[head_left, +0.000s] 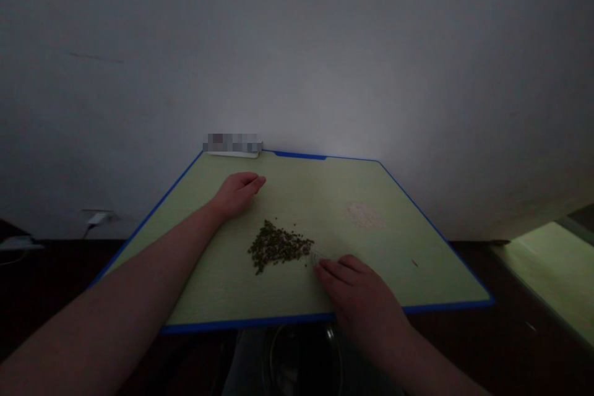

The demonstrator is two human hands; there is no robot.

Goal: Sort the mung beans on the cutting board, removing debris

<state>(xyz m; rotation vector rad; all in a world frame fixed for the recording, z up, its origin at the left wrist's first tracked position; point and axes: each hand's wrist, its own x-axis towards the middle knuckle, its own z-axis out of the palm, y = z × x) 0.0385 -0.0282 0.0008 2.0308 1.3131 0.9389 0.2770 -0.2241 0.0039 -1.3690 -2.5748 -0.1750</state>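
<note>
A pile of small dark green beans [278, 245] lies in the middle of a pale green table with a blue edge [297, 318]. My left hand [236, 193] rests flat on the table behind and left of the pile, fingers stretched out together, holding nothing. My right hand [357, 288] sits palm down just right of the pile, its fingers curled with the tips close to the nearest beans. A small thin pale object [317, 255] shows at those fingertips; I cannot make out what it is.
A faint patch of small pale grains [365, 215] lies at the table's right rear. A white flat object [232, 150] sits at the far edge against the wall. A round bowl [301, 362] is below the near edge. Another green table [552, 272] stands right.
</note>
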